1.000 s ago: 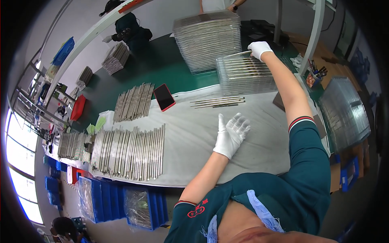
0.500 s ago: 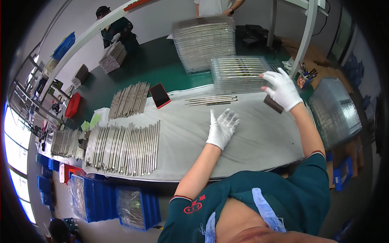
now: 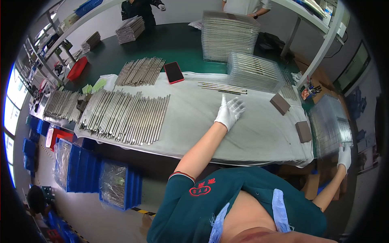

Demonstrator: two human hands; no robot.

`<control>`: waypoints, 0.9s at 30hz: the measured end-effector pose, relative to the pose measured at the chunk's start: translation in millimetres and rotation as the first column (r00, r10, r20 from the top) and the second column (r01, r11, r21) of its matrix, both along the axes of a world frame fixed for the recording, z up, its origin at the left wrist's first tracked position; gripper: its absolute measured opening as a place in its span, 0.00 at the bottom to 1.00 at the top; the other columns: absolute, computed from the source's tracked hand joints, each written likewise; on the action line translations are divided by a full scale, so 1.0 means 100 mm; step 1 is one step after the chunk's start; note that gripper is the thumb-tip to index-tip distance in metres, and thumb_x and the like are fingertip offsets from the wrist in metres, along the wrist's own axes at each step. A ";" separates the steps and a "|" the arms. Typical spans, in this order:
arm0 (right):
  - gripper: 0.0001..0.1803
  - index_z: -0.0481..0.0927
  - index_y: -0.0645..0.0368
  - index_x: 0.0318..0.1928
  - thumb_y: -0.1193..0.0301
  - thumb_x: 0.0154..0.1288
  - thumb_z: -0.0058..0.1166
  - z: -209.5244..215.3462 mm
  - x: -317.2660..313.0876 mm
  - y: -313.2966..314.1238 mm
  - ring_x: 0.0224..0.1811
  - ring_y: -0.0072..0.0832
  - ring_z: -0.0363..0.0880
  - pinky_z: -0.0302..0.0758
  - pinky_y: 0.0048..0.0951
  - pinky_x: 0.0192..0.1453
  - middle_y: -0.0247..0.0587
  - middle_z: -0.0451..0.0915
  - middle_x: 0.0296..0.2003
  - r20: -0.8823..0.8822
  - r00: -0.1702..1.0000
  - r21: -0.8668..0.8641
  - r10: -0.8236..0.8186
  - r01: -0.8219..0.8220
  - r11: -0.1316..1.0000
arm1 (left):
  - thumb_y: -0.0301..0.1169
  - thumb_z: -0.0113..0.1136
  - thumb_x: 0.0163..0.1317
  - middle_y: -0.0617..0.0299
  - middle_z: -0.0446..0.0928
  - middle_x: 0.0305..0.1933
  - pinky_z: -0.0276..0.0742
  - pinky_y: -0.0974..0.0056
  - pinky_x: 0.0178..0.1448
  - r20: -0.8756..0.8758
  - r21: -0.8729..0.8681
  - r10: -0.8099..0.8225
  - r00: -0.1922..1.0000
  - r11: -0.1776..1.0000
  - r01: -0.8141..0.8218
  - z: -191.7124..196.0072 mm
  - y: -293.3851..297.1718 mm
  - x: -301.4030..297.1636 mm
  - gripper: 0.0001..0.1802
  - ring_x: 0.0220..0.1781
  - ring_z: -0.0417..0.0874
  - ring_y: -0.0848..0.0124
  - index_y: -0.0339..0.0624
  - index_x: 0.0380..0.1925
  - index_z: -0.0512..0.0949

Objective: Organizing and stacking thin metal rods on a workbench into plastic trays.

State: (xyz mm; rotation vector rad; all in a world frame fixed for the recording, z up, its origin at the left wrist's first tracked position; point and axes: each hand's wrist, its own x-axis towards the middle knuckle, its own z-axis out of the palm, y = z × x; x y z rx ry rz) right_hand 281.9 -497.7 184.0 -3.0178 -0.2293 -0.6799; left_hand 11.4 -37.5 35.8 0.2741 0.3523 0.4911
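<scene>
My left hand (image 3: 229, 111), in a white glove, lies flat with fingers spread on the white cloth (image 3: 194, 121) that covers the table. Just beyond it lie a few thin metal rods (image 3: 223, 87). My right hand (image 3: 344, 156), also gloved, is far out to the right and low. It grips the near edge of a clear plastic tray (image 3: 330, 123) on top of a stack beside the table. A lower stack of clear trays holding rods (image 3: 255, 71) stands behind the loose rods.
A wide row of metal rods (image 3: 125, 115) covers the cloth's left half, with more rods (image 3: 139, 71) behind. A red phone (image 3: 174, 72), two brown blocks (image 3: 280, 103) (image 3: 304, 131) and a tall tray stack (image 3: 229, 36) are nearby. Blue bins (image 3: 85, 170) sit below. Other people (image 3: 137, 8) stand across.
My right hand left the far tray stack, swept right and down, and now sits at the tray stack on the right. My left hand stayed flat on the cloth.
</scene>
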 end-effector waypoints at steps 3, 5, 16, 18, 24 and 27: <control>0.21 0.71 0.59 0.48 0.58 0.60 0.50 0.07 0.00 -0.01 0.46 0.45 0.72 0.67 0.37 0.50 0.49 0.75 0.44 -0.048 0.995 0.083 0.089 -0.084 0.993 | 0.63 0.38 0.58 0.60 0.69 0.42 0.77 0.62 0.45 0.028 0.020 0.019 0.999 1.000 -0.020 0.00 0.01 -0.04 0.36 0.44 0.75 0.65 0.40 0.47 0.65; 0.16 0.72 0.64 0.40 0.65 0.58 0.54 0.14 0.00 0.03 0.39 0.37 0.74 0.67 0.32 0.47 0.49 0.76 0.36 -0.108 0.983 0.170 0.147 -0.127 0.977 | 0.63 0.38 0.58 0.60 0.69 0.42 0.77 0.62 0.45 0.033 0.024 0.039 0.999 0.999 -0.040 0.01 0.02 -0.05 0.36 0.44 0.75 0.65 0.40 0.48 0.64; 0.13 0.79 0.67 0.34 0.67 0.56 0.57 0.06 0.64 -0.46 0.31 0.18 0.66 0.64 0.21 0.38 0.30 0.74 0.25 -0.243 0.935 0.382 0.258 -0.153 0.911 | 0.62 0.38 0.58 0.57 0.69 0.43 0.76 0.59 0.45 0.048 0.036 0.041 0.998 0.998 -0.043 0.00 0.04 -0.01 0.36 0.44 0.75 0.62 0.39 0.48 0.64; 0.14 0.79 0.67 0.34 0.65 0.57 0.54 0.00 0.88 -0.64 0.32 0.18 0.69 0.65 0.21 0.38 0.30 0.76 0.26 -0.242 0.896 0.472 0.373 -0.227 0.852 | 0.62 0.38 0.58 0.57 0.69 0.43 0.76 0.59 0.46 0.044 0.037 0.022 0.999 0.999 -0.024 0.00 0.05 0.02 0.36 0.45 0.74 0.62 0.38 0.48 0.64; 0.13 0.78 0.61 0.24 0.63 0.55 0.58 0.12 1.09 -0.69 0.20 0.14 0.64 0.62 0.19 0.26 0.25 0.71 0.18 -0.171 0.915 0.491 0.365 -0.242 0.837 | 0.60 0.36 0.60 0.58 0.71 0.43 0.76 0.58 0.48 0.004 0.046 0.062 0.998 0.997 -0.062 -0.04 0.11 0.00 0.33 0.46 0.74 0.62 0.40 0.44 0.67; 0.13 0.75 0.58 0.21 0.63 0.56 0.57 0.21 0.94 -0.46 0.16 0.17 0.67 0.65 0.20 0.21 0.30 0.73 0.16 -0.247 0.929 0.511 0.277 -0.118 0.851 | 0.60 0.36 0.60 0.59 0.71 0.42 0.76 0.58 0.47 -0.020 0.037 0.079 0.997 0.996 -0.078 -0.03 0.10 -0.04 0.33 0.46 0.74 0.63 0.40 0.44 0.68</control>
